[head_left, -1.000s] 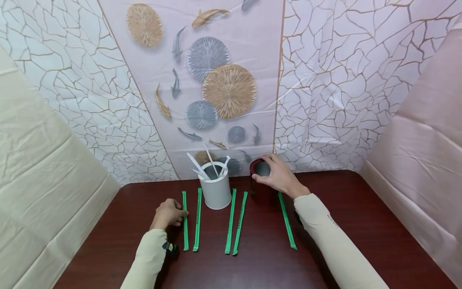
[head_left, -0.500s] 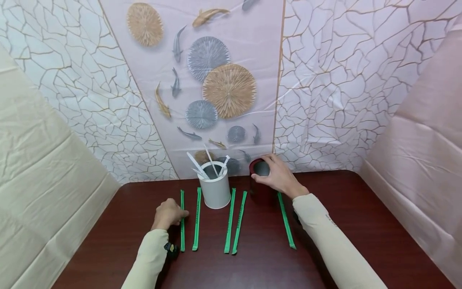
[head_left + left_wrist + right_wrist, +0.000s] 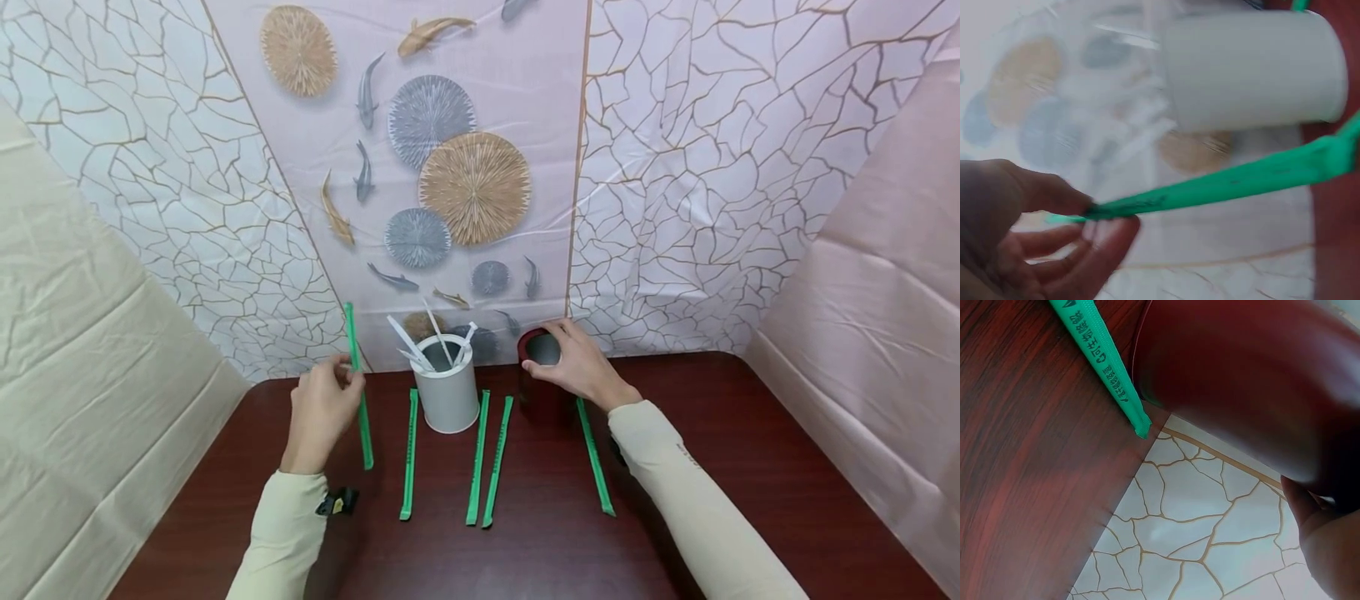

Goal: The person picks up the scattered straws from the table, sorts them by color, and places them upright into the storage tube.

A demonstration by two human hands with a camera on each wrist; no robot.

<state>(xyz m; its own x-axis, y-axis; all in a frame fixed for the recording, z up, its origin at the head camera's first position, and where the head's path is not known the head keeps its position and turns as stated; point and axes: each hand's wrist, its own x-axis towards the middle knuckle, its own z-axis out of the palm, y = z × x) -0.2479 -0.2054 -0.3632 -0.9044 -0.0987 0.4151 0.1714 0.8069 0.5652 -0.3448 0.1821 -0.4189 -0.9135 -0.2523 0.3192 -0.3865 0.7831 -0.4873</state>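
Observation:
A long green wrapped straw (image 3: 365, 433) is pinched between the thumb and fingers of my left hand (image 3: 322, 408). It stands nearly upright above the table, left of the white cup (image 3: 447, 402); its green wrapper (image 3: 1229, 181) is also seen in the left wrist view. With thumb and fingers spread over the rim, my right hand (image 3: 581, 367) grips the dark red cup (image 3: 542, 404), which stands upright at the back of the table. The cup's smooth side (image 3: 1241, 375) fills the upper part of the right wrist view; most of the hand is hidden there.
Several more green wrapped straws lie on the dark wood table (image 3: 547, 542): one straw (image 3: 409, 458) left of the white cup, two between the cups, another straw (image 3: 596, 458) by my right wrist. White sticks (image 3: 408, 337) lean in the white cup. Patterned cloth (image 3: 675, 250) hangs behind.
My left hand has picked the leftmost green straw up from the table, raising it and tilting it upright while moving back and slightly left. The right hand and dark red cup stay put.

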